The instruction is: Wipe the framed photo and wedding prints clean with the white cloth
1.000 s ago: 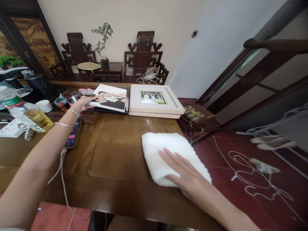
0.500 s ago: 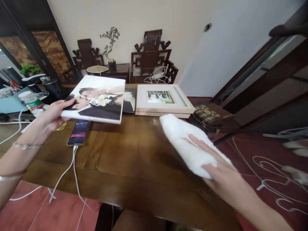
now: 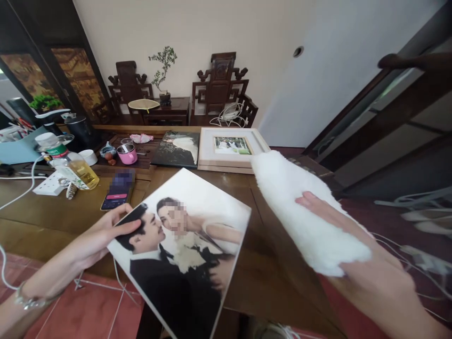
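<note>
My left hand (image 3: 115, 230) grips a photo panel (image 3: 183, 254) by its upper left edge, thumb on the face and fingers behind. The panel shows a couple in formal dress and is tilted above the front of the wooden table (image 3: 261, 226). At the right, my right hand (image 3: 339, 230) is closed on a fluffy white cloth (image 3: 300, 207), which is folded over and held raised above the table. Cloth and panel are apart. Behind them lie a dark photo panel (image 3: 176, 148) and a pale wooden picture frame (image 3: 231, 165) side by side.
Left of the panel lie a phone (image 3: 119, 188), a bottle of yellow liquid (image 3: 76, 167), a white power strip (image 3: 51, 183) and a pink cup (image 3: 127, 154). A blue organizer (image 3: 21, 148) stands at the far left. White cables trail over the table and the red floor.
My left hand has brought the photo panel down, nearer and to the right, turning its face toward me. The white cloth has shifted slightly right with my right hand.
</note>
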`<state>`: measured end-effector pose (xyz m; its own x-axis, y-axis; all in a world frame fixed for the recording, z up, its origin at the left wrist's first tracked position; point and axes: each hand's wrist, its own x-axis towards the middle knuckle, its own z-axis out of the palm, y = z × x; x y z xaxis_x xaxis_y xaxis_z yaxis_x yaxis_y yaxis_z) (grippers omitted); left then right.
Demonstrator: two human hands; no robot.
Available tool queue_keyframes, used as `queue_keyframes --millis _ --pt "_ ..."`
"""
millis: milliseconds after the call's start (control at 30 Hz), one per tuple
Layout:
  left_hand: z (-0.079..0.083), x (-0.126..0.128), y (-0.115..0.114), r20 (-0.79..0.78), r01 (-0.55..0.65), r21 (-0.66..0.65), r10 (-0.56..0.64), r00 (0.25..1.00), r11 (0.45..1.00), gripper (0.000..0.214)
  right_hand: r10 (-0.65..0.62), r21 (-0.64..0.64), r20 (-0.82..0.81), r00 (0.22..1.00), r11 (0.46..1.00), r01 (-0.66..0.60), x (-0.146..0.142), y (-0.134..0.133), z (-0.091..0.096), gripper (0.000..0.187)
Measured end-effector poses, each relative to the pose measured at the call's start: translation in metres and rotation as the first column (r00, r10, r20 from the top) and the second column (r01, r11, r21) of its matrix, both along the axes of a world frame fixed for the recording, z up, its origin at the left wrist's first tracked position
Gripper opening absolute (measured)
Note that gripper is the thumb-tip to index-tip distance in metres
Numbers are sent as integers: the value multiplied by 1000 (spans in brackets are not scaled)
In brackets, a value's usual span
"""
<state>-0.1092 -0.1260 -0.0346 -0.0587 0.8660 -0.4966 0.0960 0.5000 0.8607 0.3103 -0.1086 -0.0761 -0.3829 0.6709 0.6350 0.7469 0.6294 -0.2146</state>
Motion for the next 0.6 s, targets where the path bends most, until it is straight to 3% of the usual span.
queue_keyframes --millis 167,333,600 --pt "-11 22 22 60 166 21 -167 984 986 40 140 -60 187 972 990 -131 -11 1 1 46" --pt "-19 36 50 69 330 94 -336 939 939 37 257 -21 331 908 964 -266 -22 10 -10 20" --pt "-18 45 91 66 487 91 -493 867 869 37 293 21 382 877 946 -325 -31 23 -18 28"
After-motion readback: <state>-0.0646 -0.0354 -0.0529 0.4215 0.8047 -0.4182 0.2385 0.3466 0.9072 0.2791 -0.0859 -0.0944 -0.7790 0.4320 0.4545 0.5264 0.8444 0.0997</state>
